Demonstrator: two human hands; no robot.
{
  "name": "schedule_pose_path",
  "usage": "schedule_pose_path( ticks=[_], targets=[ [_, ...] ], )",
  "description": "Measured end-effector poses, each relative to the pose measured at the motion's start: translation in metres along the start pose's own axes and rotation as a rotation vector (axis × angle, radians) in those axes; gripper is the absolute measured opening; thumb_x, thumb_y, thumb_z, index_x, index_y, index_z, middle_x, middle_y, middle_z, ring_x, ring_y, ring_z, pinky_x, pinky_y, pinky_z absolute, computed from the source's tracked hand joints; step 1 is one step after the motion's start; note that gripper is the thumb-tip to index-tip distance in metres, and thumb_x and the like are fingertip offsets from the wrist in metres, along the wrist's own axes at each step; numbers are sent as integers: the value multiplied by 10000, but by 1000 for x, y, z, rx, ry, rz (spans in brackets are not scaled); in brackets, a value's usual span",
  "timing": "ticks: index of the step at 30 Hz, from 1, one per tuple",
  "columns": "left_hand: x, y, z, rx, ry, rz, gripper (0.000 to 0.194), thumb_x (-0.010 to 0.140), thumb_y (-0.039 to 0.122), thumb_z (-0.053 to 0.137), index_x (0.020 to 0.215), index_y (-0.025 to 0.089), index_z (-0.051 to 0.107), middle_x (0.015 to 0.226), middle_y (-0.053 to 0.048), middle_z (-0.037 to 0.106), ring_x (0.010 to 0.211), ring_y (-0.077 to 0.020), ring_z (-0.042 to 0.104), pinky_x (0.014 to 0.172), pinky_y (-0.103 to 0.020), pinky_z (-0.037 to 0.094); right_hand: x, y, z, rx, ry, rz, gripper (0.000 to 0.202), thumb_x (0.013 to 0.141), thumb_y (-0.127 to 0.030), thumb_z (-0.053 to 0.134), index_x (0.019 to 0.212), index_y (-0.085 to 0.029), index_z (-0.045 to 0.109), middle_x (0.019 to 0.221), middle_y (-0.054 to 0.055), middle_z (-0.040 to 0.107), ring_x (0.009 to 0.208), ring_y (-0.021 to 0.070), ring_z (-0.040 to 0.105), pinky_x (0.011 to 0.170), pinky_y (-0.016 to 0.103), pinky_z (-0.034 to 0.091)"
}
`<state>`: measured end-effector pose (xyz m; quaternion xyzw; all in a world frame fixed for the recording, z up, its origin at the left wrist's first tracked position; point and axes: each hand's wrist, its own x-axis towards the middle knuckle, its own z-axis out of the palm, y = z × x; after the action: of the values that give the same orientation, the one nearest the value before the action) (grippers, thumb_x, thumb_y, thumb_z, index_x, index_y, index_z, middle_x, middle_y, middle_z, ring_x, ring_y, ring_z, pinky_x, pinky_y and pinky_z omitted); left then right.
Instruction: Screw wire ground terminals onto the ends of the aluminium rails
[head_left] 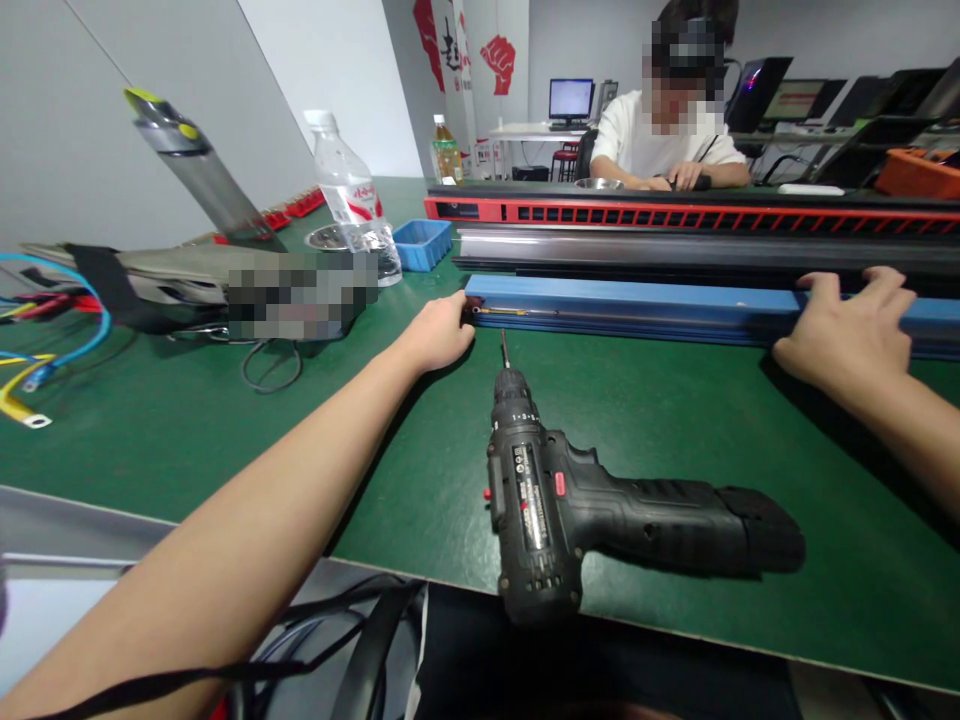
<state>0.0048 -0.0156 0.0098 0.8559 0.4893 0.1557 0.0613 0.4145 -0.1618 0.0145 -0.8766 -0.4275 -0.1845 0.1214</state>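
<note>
A long blue metal profile [645,305] lies across the green table. My left hand [442,330] is closed around its left end, the fingertips partly hidden by the end. Farther right, my right hand [851,320] grips the same profile from above, thumb along the near side and spread fingers over the top. A yellow-green wire [504,311] with a ring terminal shows at the left end of the profile, close to my left hand. In front of the profile a black cordless drill [536,500] rests on its side, its bit pointing at the profile.
Behind the profile run a grey metal rail [600,245] and a red slotted strip [675,213]. At left stand a water bottle [360,210], a blue bin [424,245], a grey tumbler [202,170] and a bag [172,285]. Another person [671,130] sits across the table.
</note>
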Motion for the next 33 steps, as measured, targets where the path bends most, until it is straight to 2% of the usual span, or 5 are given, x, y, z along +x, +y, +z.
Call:
schedule_pose_path(
  ticks=[3,7,12,19,33],
  targets=[
    [1,0,-1,-3,16,-3,487,786,114,504,1237,142,688,1261,-109,716,1178,-274,665,1096,-372,493,-17,-21,-20,-37,18,-167,584,811,-312,598,1382,-198,541,1434,297,383,1177,467,487,623,414,364],
    [2,-2,-1,6,31,-15,465,777,113,511,1183,159,733,1229,-98,731,1144,-278,677,1084,-380,506,-43,-47,-32,179,150,-718,327,841,-241,489,1098,-145,666,1134,207,639,970,336,626,663,399,441],
    [3,-4,1,11,45,-7,472,778,117,503,1184,142,743,1200,-107,735,1110,-269,684,1074,-365,510,-62,-104,-30,282,-104,-1177,304,873,-216,498,1099,-194,699,1222,107,694,1008,260,663,869,382,518],
    [4,-7,4,46,41,48,496,795,118,471,1213,131,737,1217,-123,708,1121,-263,656,1082,-381,500,-55,-177,-11,281,-177,-1107,427,996,-335,452,1350,-145,597,1405,189,586,1135,345,628,977,492,469],
    [7,-9,10,84,78,-36,426,815,165,499,1175,180,726,1134,-126,695,1082,-287,639,1034,-417,521,-49,-179,13,364,-255,-1081,465,1038,-394,419,1397,-126,541,1302,181,645,1174,306,604,1047,434,435]
  ],
)
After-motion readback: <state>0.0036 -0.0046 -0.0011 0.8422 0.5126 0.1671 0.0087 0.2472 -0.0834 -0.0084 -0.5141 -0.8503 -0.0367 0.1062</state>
